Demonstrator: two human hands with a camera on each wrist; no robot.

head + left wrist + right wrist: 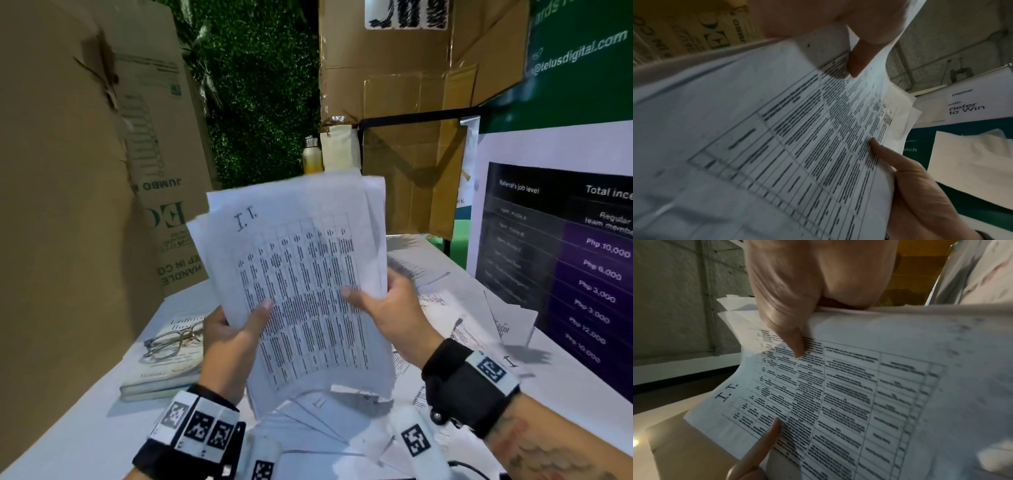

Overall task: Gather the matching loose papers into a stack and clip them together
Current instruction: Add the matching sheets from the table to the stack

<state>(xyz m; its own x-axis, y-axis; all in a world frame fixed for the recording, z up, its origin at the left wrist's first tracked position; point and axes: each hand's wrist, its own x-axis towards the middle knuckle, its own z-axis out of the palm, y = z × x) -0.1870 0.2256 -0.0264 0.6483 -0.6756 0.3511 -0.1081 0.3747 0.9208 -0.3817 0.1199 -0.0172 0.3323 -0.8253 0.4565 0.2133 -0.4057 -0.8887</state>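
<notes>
1. Head view: both hands hold a stack of printed papers (308, 284) raised above the white table (85, 428), its top sheet showing a table of text and a handwritten "I.T." in the upper left corner.
2. The left hand (229, 346) grips the stack's left edge, thumb (859, 60) pressed on the front sheet and the other fingers hidden behind.
3. The right hand (390, 315) grips the right edge the same way, thumb (791, 340) flat on the printed grid.
4. The sheets are not squared; several corners fan out at the top and right.
5. More loose papers (455, 329) lie scattered on the table under and to the right of the stack.
6. A book (164, 373) with a pair of glasses (171, 342) resting on it sits on the table just left of the left hand.
7. Cardboard boxes (68, 171) stand behind, and a bottle (312, 156) shows beyond the stack.
</notes>
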